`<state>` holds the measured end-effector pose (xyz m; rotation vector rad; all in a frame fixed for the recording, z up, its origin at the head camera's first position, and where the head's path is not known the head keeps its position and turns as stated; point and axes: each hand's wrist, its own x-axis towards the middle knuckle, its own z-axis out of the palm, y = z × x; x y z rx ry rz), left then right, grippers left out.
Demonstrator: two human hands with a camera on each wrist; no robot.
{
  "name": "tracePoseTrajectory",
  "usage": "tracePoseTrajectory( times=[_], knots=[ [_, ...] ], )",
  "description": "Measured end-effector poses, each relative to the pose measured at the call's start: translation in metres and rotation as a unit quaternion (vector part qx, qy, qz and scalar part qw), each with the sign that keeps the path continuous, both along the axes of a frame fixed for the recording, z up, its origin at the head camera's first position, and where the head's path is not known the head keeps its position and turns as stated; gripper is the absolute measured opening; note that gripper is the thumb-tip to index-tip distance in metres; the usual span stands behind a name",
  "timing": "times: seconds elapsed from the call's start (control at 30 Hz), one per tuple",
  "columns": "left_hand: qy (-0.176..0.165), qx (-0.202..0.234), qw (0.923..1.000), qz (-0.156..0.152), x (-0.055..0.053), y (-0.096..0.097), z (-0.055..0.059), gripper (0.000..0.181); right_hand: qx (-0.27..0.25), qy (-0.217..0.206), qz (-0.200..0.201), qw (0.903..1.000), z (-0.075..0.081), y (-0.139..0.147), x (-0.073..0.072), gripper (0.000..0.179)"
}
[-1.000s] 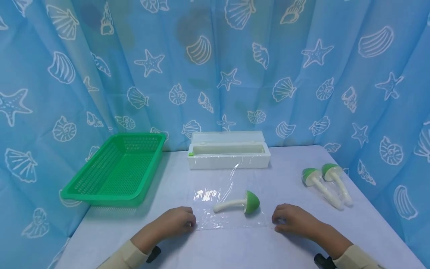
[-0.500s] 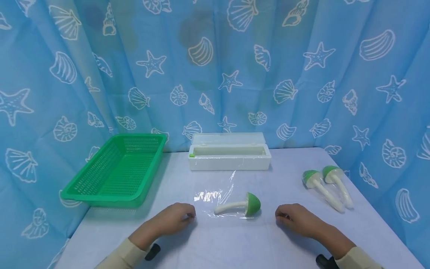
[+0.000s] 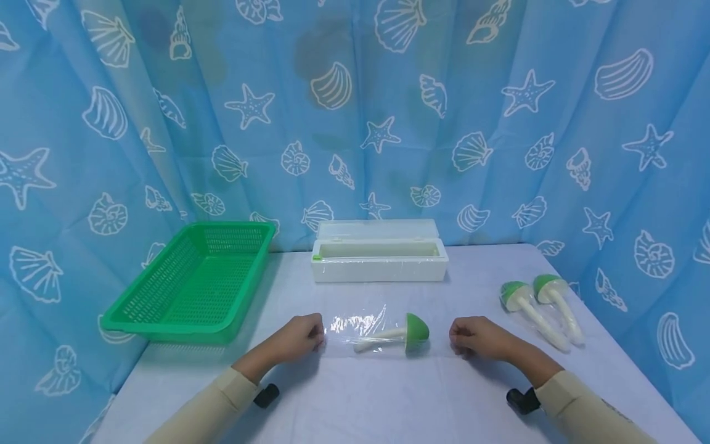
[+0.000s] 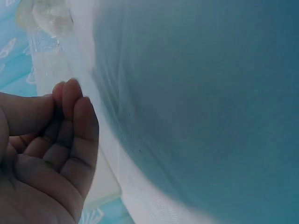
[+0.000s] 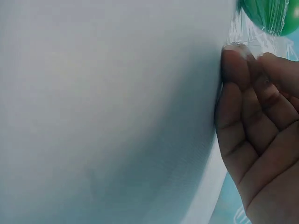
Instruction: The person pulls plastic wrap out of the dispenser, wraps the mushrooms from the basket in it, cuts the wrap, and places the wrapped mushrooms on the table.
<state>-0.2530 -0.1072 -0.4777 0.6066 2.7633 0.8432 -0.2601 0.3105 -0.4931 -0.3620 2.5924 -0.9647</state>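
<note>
A mushroom with a green cap (image 3: pixel 417 334) and a white stem lies on its side on the table, cap to the right. Clear plastic wrap (image 3: pixel 348 327) covers it, shiny and creased over the stem. At the left end of the film my left hand (image 3: pixel 299 339) pinches its edge between thumb and fingertips. The right hand (image 3: pixel 482 339) pinches the other end, just beyond the cap. In the right wrist view, bunched film runs from the fingertips (image 5: pixel 233 50) toward the green cap (image 5: pixel 271 14). In the left wrist view the fingers (image 4: pixel 84 121) are curled toward the thumb.
Behind the mushroom stands a white wrap dispenser box (image 3: pixel 379 270) with its lid raised and film across its front. A green basket (image 3: pixel 222 330) is at the left. Two wrapped green-capped mushrooms (image 3: pixel 535 314) lie at the right. A blue curtain (image 3: pixel 355 123) hangs behind the table.
Both hands have carried the film's near edge up and away from the body, over the mushroom. The film now lies across the stem and cap.
</note>
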Motion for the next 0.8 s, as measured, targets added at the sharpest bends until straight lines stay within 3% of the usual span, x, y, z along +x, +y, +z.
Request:
tracePoseTrajectory(
  times=[0.13,0.33,0.67,0.8],
  knots=[
    [-0.007,-0.002,1.0,0.002,-0.006,0.002,0.001,0.01,0.0,0.005,-0.016,0.9999,-0.001,0.0,-0.014,0.004],
    [0.019,-0.014,0.9997,-0.008,-0.013,0.004,0.002,0.018,-0.009,0.036,-0.009,0.9993,0.002,0.002,-0.03,0.007],
    [0.007,-0.063,0.998,-0.006,-0.021,0.014,0.002,0.027,0.023,0.084,0.03,0.9957,0.001,-0.007,-0.033,0.02],
    [0.0,-0.077,0.997,0.003,-0.02,0.016,0.002,0.027,0.031,0.074,0.028,0.9963,0.004,-0.011,-0.031,0.021]
  ],
)
